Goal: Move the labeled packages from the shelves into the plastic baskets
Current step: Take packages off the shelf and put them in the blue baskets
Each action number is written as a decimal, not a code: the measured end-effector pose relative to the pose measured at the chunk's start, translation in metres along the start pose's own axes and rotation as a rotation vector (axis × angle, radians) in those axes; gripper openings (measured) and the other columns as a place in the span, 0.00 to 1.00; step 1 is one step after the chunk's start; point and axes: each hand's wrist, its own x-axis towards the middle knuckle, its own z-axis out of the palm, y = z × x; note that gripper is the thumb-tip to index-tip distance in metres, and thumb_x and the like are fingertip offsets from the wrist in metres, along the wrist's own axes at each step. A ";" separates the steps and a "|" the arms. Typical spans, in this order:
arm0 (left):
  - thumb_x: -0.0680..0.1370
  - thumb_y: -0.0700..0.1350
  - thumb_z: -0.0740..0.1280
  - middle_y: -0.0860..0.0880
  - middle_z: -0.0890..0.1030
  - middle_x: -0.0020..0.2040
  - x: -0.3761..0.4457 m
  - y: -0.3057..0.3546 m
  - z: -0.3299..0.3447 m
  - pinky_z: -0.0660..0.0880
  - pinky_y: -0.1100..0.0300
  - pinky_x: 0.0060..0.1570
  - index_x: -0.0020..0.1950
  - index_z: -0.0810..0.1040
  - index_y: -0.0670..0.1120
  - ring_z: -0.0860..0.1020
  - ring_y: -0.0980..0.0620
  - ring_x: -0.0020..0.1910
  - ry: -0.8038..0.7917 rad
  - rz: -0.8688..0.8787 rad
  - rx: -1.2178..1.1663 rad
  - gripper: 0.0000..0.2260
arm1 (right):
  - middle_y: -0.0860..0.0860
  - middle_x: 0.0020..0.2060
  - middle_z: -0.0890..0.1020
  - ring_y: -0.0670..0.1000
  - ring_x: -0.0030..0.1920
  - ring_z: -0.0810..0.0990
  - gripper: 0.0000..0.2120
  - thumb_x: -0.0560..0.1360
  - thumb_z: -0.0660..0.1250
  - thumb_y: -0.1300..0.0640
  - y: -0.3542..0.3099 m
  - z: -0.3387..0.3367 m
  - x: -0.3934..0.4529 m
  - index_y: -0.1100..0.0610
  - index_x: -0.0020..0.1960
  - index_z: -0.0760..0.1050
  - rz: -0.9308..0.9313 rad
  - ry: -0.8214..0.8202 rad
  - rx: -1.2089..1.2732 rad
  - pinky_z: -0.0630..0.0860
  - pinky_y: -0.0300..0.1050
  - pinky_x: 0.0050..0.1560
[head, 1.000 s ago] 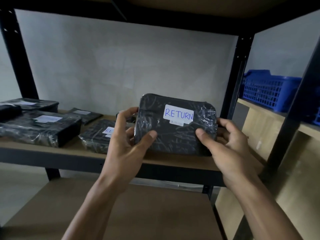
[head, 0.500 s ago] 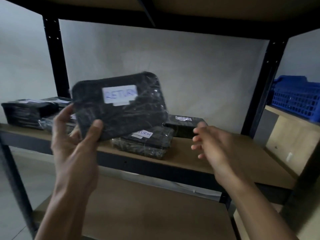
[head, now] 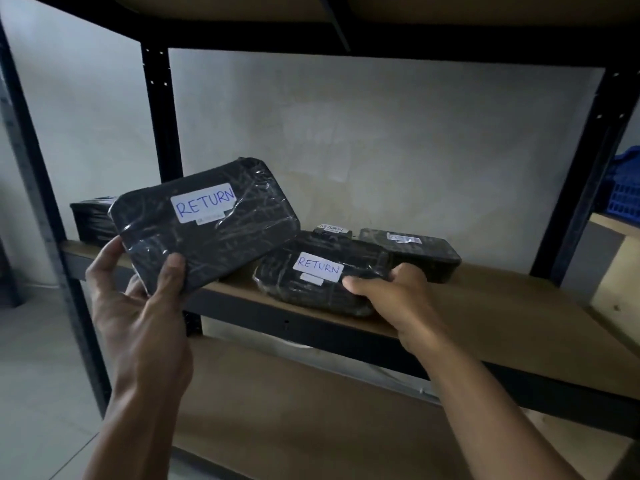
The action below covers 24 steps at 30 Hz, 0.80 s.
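Five black wrapped packages showed: the left hand (head: 138, 303) gripped one (head: 207, 230) by its lower corner at nine o'clock, tilted above the shelf (head: 502, 317), thumb on its face. The right hand (head: 398, 299) curled round the near edge of a second (head: 322, 271) lying on the shelf at centre. Three more lay behind, at one (head: 412, 254), twelve (head: 332, 230) and ten o'clock (head: 91, 220); one blue basket (head: 623, 192) stood at three o'clock.

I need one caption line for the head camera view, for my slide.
Left hand holds up a RETURN package while right hand grips a second one on the shelf.
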 end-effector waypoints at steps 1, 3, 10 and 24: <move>0.79 0.34 0.65 0.52 0.86 0.48 -0.001 0.000 0.000 0.77 0.47 0.59 0.67 0.65 0.52 0.83 0.50 0.55 -0.006 0.000 -0.001 0.21 | 0.51 0.45 0.82 0.52 0.45 0.81 0.23 0.63 0.79 0.47 0.003 -0.003 -0.001 0.55 0.49 0.72 -0.006 0.006 0.061 0.80 0.53 0.49; 0.79 0.35 0.64 0.52 0.86 0.48 -0.003 -0.002 0.000 0.78 0.47 0.59 0.66 0.66 0.54 0.82 0.49 0.56 -0.014 -0.002 -0.004 0.20 | 0.51 0.44 0.81 0.51 0.45 0.80 0.21 0.65 0.80 0.54 0.010 -0.011 -0.005 0.55 0.49 0.70 -0.036 0.034 0.164 0.76 0.46 0.41; 0.79 0.35 0.64 0.53 0.86 0.47 -0.011 -0.015 0.011 0.79 0.51 0.56 0.65 0.67 0.54 0.83 0.50 0.55 -0.046 -0.010 -0.004 0.20 | 0.52 0.45 0.84 0.52 0.46 0.84 0.20 0.65 0.78 0.64 0.048 -0.054 -0.008 0.53 0.49 0.71 -0.082 0.150 0.386 0.79 0.50 0.47; 0.67 0.59 0.76 0.45 0.78 0.65 -0.001 -0.054 0.011 0.78 0.62 0.54 0.75 0.65 0.45 0.79 0.51 0.61 -0.218 -0.117 -0.076 0.42 | 0.46 0.39 0.87 0.49 0.45 0.85 0.19 0.65 0.78 0.61 0.058 -0.097 -0.005 0.51 0.50 0.73 -0.125 0.282 0.524 0.78 0.53 0.51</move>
